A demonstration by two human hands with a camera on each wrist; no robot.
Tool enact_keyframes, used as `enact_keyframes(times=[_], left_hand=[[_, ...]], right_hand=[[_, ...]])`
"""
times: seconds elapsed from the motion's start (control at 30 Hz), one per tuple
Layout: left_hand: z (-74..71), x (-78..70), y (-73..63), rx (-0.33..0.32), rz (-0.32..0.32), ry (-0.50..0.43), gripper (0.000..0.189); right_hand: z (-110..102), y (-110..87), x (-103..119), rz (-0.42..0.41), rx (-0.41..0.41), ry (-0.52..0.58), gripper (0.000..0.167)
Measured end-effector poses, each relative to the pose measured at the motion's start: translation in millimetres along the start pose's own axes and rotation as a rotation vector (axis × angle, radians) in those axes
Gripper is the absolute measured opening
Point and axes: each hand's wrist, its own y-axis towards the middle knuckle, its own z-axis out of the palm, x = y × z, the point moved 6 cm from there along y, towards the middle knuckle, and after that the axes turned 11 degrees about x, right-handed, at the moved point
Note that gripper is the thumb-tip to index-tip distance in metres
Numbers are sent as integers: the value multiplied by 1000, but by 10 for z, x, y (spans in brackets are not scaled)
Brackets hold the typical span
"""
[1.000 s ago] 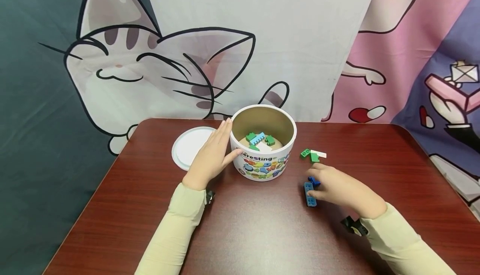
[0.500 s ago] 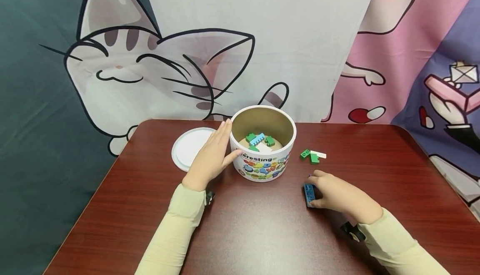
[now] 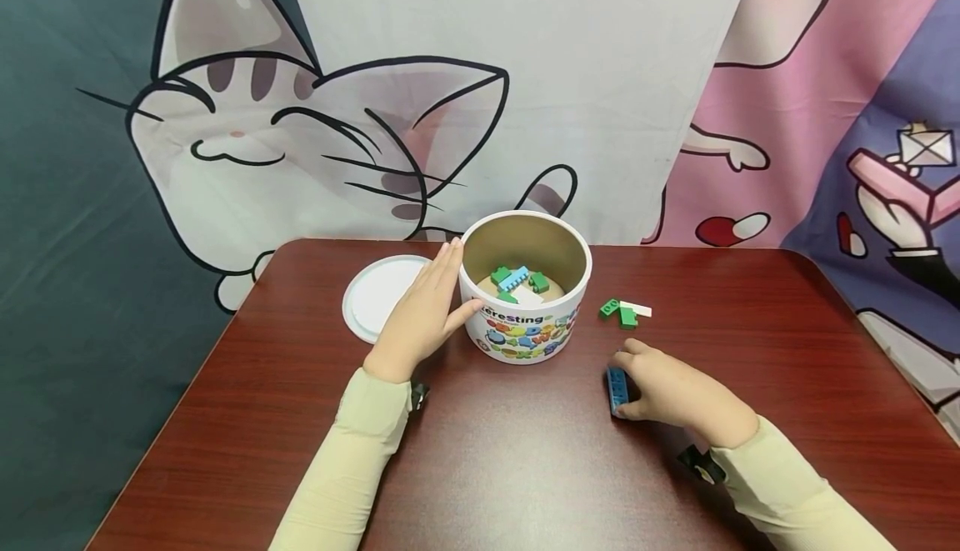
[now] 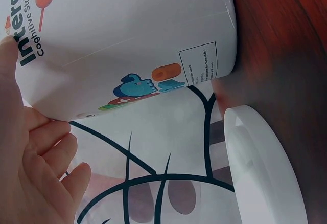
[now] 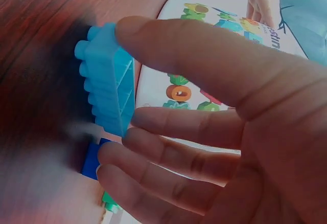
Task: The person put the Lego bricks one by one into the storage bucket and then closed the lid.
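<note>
My left hand (image 3: 420, 313) rests with straight fingers against the left side of a white printed bucket (image 3: 525, 338), thumb on its front. Several green, light blue and white building bricks (image 3: 514, 278) lie inside it. To the bucket's right, my right hand (image 3: 671, 388) pinches a long light blue building brick (image 5: 102, 81) between thumb and fingertips, one at each end. The brick is on its side, studs facing away from the palm in the right wrist view. A small dark blue brick (image 5: 91, 161) lies beside the lower fingers; the hand hides it in the head view.
A round white lid (image 3: 375, 305) lies on the table (image 3: 480, 468) left of the bucket, partly behind the left hand. Green bricks (image 3: 627, 318) and a white brick (image 3: 636, 308) lie beyond the right hand. A cat-printed cloth (image 3: 600, 76) hangs behind the table.
My right hand has drawn slightly toward me, and its thumb and fingers have settled at the light blue brick's ends. The dark blue brick is now covered. The left hand has stayed still.
</note>
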Motion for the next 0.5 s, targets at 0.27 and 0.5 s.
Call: enact_keyframes(times=[0.27, 0.5], left_hand=[[-5, -6, -4, -1, 1, 2, 87], [-4, -1, -1, -6, 3, 3, 86]], right_hand=[[-4, 16, 4, -8, -43, 15, 48], [-71, 21, 29, -6, -127, 3, 53]])
